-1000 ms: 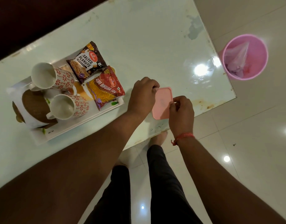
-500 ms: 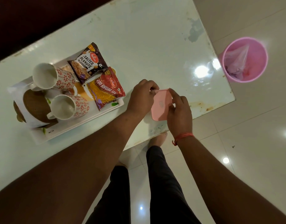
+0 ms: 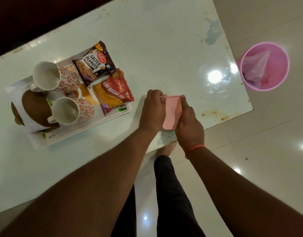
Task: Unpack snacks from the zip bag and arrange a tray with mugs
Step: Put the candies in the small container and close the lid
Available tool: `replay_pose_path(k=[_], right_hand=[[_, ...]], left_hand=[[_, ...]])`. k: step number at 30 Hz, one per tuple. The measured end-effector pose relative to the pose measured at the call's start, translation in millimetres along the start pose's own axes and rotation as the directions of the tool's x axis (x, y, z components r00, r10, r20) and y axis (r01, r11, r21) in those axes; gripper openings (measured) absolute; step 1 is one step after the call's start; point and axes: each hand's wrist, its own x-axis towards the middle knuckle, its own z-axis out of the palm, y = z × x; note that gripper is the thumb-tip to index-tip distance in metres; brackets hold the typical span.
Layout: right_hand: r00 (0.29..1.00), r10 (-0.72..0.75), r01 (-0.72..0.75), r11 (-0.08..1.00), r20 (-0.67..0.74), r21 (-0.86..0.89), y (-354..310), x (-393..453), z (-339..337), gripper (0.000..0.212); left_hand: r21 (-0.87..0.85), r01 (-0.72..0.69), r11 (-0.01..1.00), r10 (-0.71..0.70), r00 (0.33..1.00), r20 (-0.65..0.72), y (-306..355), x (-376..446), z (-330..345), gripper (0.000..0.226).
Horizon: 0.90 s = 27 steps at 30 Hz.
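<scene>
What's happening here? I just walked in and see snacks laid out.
A person holds a flat pink pouch between both hands, the left hand and right hand, above the table's near edge. On the white tray sit two patterned mugs, a salted peanuts packet and an aloo bhujia packet.

I have only the one head view, worn on the person and looking steeply down from above. The table [image 3: 164, 48] fills the upper left of the frame, close below, with floor [image 3: 267, 168] at right. Both forearms reach up from the bottom edge.
</scene>
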Motion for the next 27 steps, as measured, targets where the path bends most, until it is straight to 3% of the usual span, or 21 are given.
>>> replay_pose_path(k=[4, 8, 18, 22, 27], right_hand=[[1.0, -0.021, 0.022, 0.997, 0.012, -0.078, 0, 0, -4, 0.068], [1.0, -0.016, 0.018, 0.996, 0.022, -0.083, 5, 3, -2, 0.067], [0.997, -0.07, 0.069, 0.996, -0.018, -0.047, 2, 15, -4, 0.064], [0.986, -0.147, 0.14, 0.985, -0.072, -0.099, -28, 64, -8, 0.057], [0.987, -0.163, 0.158, 0.975, -0.014, -0.157, -76, 136, -13, 0.065]], left_hand=[[-0.142, 0.341, 0.929, -0.346, 0.938, -0.01, 14, -15, 11, 0.034], [-0.061, 0.314, 0.947, -0.317, 0.947, -0.052, 13, -14, 16, 0.04], [-0.096, 0.311, 0.945, -0.316, 0.948, -0.039, 13, -4, 3, 0.035], [-0.154, 0.31, 0.938, -0.331, 0.934, -0.136, 15, 32, -25, 0.035], [-0.228, 0.401, 0.887, -0.44, 0.883, -0.161, 21, 72, -49, 0.033]])
